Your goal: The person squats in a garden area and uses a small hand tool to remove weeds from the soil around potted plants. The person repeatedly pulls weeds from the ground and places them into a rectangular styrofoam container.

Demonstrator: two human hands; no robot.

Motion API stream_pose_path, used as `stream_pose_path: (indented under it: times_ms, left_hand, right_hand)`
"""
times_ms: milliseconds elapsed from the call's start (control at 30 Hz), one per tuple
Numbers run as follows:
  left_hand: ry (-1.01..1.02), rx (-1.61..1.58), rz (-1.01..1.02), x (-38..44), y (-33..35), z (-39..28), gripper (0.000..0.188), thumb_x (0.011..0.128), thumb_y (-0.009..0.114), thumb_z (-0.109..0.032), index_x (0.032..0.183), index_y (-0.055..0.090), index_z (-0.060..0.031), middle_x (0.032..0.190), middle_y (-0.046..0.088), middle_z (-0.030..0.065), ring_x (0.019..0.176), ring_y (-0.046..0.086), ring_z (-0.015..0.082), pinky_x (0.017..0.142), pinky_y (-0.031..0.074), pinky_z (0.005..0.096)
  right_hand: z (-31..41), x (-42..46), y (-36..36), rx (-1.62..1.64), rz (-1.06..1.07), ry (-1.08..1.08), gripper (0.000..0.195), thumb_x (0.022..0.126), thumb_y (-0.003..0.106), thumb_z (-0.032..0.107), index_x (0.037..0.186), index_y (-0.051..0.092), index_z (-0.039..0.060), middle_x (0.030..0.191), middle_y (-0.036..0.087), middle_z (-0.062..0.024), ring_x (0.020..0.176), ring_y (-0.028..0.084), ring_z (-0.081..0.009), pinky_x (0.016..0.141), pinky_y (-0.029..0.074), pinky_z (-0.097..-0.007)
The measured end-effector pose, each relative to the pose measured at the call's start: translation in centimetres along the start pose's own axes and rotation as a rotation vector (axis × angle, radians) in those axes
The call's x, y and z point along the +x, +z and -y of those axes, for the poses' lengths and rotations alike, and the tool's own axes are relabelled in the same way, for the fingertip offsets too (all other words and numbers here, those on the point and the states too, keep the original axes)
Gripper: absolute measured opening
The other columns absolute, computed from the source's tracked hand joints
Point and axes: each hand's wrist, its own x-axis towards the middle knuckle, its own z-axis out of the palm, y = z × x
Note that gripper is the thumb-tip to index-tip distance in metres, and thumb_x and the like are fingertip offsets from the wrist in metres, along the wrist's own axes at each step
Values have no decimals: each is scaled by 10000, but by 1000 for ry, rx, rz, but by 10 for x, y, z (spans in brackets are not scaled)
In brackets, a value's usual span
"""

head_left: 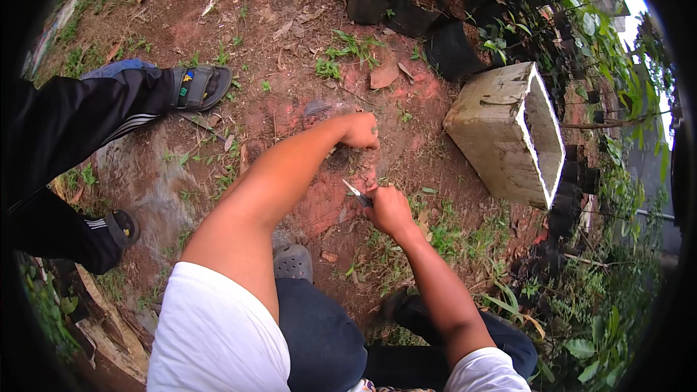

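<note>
My right hand is closed around a small bladed tool, which looks like a knife. Its pale, pointed blade sticks out to the left, over the bare reddish soil. Farther from me, my left hand is low over the ground with its fingers curled. Its palm side is hidden, so I cannot tell whether anything is in it. Just below that hand are some small weeds and dark soil. The two hands are apart, and the blade tip points toward the ground between them.
A hollow concrete box lies on its side at right. Black plant bags filled with soil line the top, beside leafy shrubs. Another person's sandalled foot stands at left. My clog is below my hands.
</note>
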Motion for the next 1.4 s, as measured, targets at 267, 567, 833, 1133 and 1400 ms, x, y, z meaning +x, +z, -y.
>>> stream_pose_path:
  times_ms: [267,567,833,1133,1400]
  left_hand:
    - [-59,471,-692,18,1,-18,676,859,762,-101,1487,525,-177,1525,451,148,1431,418,358,1142,355,571]
    - [171,456,-426,73,24,-35,385,906,790,-165,1288,743,-172,1420,623,136,1299,582,317,1078,490,435]
    - [-1,-7,-529,82,11,-39,191,912,799,-189,1057,805,-65,1095,757,219,1066,711,412,908,563,494]
    - [48,-102,-573,89,13,-20,159,908,813,-238,1004,821,-112,1031,775,172,1030,731,371,900,565,469]
    - [-30,-165,-480,87,11,-30,140,916,767,-188,980,793,-66,1479,652,36,1343,585,358,1138,462,463]
  right_hand:
    - [-64,-24,-72,-280,264,39,419,766,891,327,1104,768,112,1074,748,-165,1038,736,-361,891,602,-479]
    - [-110,26,-86,-44,-32,383,515,804,879,460,1081,767,40,1078,764,-187,1026,744,-386,886,598,-493]
    - [-90,64,-83,-65,-103,445,440,836,862,395,1037,771,15,1073,770,-199,1019,758,-384,870,615,-480]
    - [-84,103,-85,-270,-202,387,137,875,765,151,968,800,57,1027,785,-188,965,783,-365,811,638,-445]
    - [-84,115,-72,-332,-322,234,147,903,649,85,866,788,56,897,780,-187,862,788,-372,719,630,-461]
